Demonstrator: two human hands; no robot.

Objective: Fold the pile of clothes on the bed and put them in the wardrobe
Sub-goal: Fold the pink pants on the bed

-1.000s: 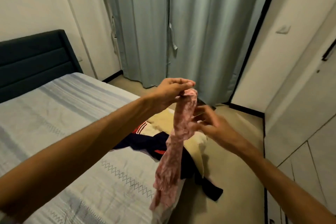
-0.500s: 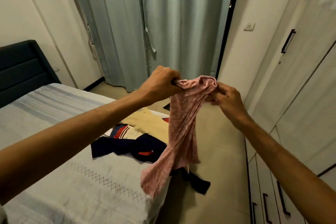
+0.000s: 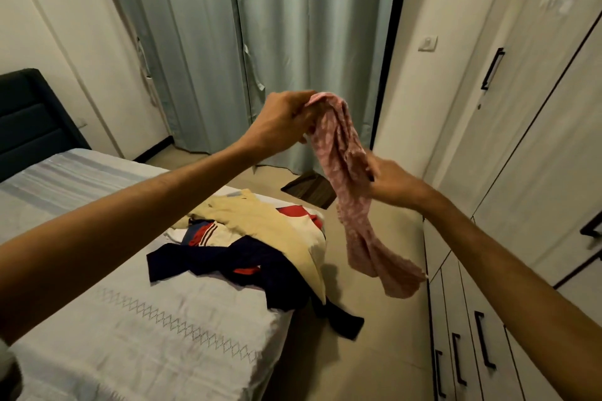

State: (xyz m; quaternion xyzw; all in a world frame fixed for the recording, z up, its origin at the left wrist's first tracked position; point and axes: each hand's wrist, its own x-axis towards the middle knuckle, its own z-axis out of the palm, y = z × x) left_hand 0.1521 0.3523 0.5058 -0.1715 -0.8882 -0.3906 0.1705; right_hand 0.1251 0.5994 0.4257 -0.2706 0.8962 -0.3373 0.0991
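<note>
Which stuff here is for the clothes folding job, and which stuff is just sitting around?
For the job:
pink garment, held up by the left hand and right hand
pile of clothes on the bed
wardrobe

Just there:
curtains
headboard
light switch
dark mat on the floor
</note>
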